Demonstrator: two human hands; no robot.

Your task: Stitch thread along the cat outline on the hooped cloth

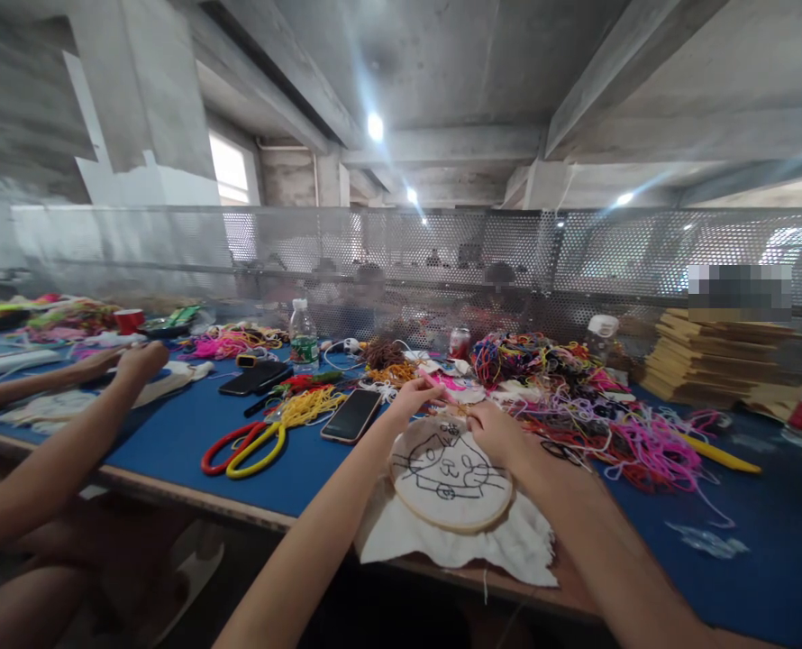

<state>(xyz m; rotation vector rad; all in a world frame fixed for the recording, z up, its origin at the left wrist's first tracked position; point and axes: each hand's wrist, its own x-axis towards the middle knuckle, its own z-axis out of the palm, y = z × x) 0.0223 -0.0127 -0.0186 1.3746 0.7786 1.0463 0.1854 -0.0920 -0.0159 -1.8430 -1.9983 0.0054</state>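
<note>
A round wooden embroidery hoop [451, 473] holds white cloth with a black cat outline and lies at the table's near edge. My left hand [411, 397] is pinched closed just above the hoop's far rim, on something too small to make out. My right hand [494, 430] rests on the hoop's upper right rim, fingers curled closed against it. Loose white cloth [502, 545] spreads out under the hoop.
Blue table [185, 433] carries tangled coloured yarn [577, 397], red and yellow loops [245, 446], two phones [351, 415], a water bottle [302, 336] and a red can [460, 342]. Stacked boards [718, 361] stand at the right. A co-worker's arms [69, 424] reach in from the left. A perforated metal screen [509, 252] runs behind.
</note>
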